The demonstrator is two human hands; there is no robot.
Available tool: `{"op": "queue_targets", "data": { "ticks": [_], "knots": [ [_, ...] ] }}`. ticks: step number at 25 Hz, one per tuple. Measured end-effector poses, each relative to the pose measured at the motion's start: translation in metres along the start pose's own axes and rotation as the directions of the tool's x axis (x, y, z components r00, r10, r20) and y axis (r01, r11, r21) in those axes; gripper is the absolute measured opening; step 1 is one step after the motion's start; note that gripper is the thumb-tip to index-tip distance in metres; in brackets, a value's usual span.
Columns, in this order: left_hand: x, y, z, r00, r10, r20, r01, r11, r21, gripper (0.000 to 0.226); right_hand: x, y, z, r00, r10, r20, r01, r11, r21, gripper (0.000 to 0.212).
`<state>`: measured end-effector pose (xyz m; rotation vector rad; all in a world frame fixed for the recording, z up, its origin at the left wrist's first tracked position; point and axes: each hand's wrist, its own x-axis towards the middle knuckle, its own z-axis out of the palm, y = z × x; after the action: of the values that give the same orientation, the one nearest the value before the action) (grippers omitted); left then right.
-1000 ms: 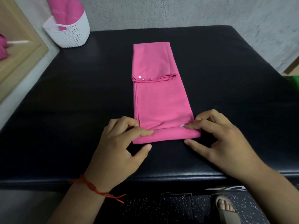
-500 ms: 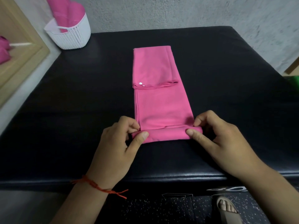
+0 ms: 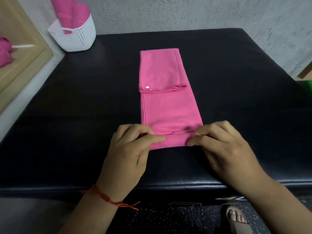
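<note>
Where the black surface (image 3: 67,132) nears its front edge, the left hand (image 3: 128,149) and right hand (image 3: 224,149) each pinch an end of the pink cloth's (image 3: 168,112) rolled near edge. Beyond, the cloth lies flat, its far end folded back. Farther left stands a white basket (image 3: 74,39) holding pink rolls (image 3: 70,16).

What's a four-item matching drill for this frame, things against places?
Things:
1. pink cloth
2. white basket
3. red string bracelet
4. sandal

Places:
A. around the left wrist
B. far left, by the back corner of the black pad
C. bottom right, below the pad's near edge
D. middle of the pad, near end pinched by the left hand and the right hand

Pairs: 1-D, 2-B, 3-A, 4-C
</note>
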<state>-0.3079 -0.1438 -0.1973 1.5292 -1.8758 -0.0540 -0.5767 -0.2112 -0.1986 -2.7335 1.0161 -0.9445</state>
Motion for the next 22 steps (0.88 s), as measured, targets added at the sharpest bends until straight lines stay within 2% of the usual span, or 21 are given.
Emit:
{"op": "queue_targets", "data": {
  "ticks": [3,6,11,15,19,22],
  "knots": [
    [-0.0007,-0.0008,-0.0026,1.000,0.001,0.027,-0.001,1.000,0.009,0.032,-0.0002,0.0056,0.0000,1.000,0.016,0.016,-0.017,0.998,0.061,0.031],
    [-0.0010,-0.0011,-0.0036,0.996,-0.022,0.085,0.017,0.998,0.064,0.039,0.0013,0.0043,-0.0024,0.999,0.048,0.024,-0.051,0.992,0.116,0.025],
    [0.0019,-0.0035,0.0004,0.995,-0.057,0.078,0.050,0.994,0.098,0.035,0.0048,0.0048,0.0025,0.993,0.110,0.041,-0.114,0.987,0.111,0.032],
    [0.0050,-0.0030,0.0001,0.983,-0.146,0.114,0.138,0.988,0.071,0.039,0.0064,0.0069,0.0047,0.986,0.154,0.061,-0.161,0.977,0.137,0.033],
    [0.0063,0.0036,-0.0002,0.949,-0.299,0.096,0.303,0.953,-0.027,0.034,0.0076,0.0078,0.0075,0.979,0.187,0.083,-0.196,0.974,0.116,0.040],
    [0.0081,0.0016,0.0002,0.956,-0.281,0.085,0.288,0.954,-0.081,0.026,0.0072,0.0070,0.0031,0.972,0.205,0.116,-0.221,0.965,0.143,0.038]
  ]
}}
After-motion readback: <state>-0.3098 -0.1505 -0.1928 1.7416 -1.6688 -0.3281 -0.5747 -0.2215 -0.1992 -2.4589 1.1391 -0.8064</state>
